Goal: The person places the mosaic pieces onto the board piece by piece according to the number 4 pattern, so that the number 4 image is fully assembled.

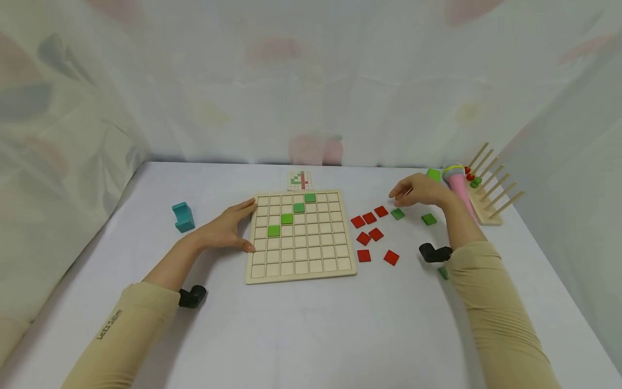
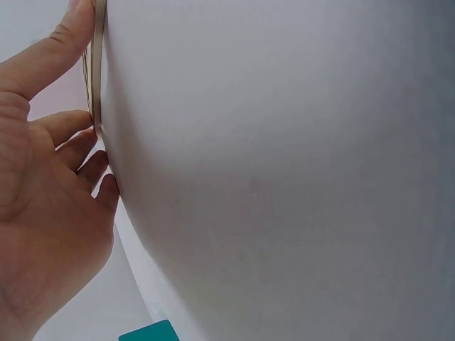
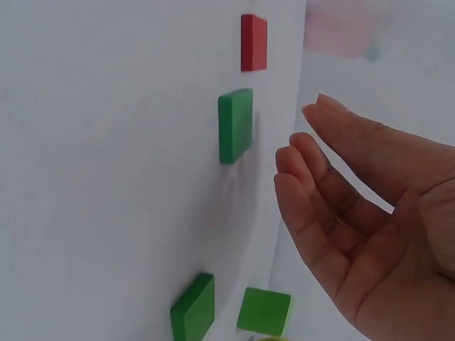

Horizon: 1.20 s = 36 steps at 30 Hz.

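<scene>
Fingers (image 3: 306, 185) relaxed above green tile (image 3: 236, 126)

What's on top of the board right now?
Four green tiles lie in a diagonal on the board; other cells show bare. The left hand covers part of its left edge.

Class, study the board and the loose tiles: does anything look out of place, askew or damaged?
Nothing looks damaged. The four green tiles sit squarely in board cells along a diagonal. The loose red tiles lie scattered at mixed angles beside it, unsorted rather than odd.
</scene>
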Each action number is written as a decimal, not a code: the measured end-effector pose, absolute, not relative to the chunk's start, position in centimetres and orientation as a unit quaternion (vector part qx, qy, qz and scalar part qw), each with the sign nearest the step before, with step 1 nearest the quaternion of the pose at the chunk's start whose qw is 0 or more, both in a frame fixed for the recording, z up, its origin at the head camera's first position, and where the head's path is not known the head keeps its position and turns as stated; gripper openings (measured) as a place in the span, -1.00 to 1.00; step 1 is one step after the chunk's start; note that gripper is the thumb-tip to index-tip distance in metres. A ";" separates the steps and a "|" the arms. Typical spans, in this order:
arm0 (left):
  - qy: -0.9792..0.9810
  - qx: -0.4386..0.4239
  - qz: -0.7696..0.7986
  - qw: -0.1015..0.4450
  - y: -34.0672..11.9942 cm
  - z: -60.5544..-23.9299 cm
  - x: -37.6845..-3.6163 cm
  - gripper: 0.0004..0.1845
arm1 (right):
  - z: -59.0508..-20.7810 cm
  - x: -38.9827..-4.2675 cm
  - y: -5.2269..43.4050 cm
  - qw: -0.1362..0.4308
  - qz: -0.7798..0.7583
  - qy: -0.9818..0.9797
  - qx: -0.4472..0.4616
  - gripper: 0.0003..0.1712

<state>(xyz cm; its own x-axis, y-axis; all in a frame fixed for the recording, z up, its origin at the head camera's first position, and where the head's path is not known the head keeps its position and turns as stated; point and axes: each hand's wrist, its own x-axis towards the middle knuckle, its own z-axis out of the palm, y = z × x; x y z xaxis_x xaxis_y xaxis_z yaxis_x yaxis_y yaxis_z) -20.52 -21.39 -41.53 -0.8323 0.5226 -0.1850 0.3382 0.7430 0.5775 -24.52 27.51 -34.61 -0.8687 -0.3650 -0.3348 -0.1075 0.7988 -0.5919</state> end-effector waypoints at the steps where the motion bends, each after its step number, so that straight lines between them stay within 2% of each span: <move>1: 0.917 0.235 0.273 0.170 -21.4 -41.5 -20.5 0.30 | -34.6 -24.5 27.7 0.228 -0.292 0.920 -0.128 -0.62; 9: 0.917 0.236 0.272 0.169 -21.3 -41.5 -20.5 0.29 | -35.1 -24.3 28.5 0.263 -0.297 0.909 -0.131 -0.57; 21: 0.918 0.237 0.269 0.168 -21.3 -41.7 -20.7 0.31 | -35.8 -24.2 27.9 0.281 -0.281 0.910 -0.121 -0.59; 36: 0.919 0.230 0.272 0.170 -21.3 -41.6 -20.4 0.29 | -36.2 -23.9 26.9 0.251 -0.250 0.928 -0.112 -0.68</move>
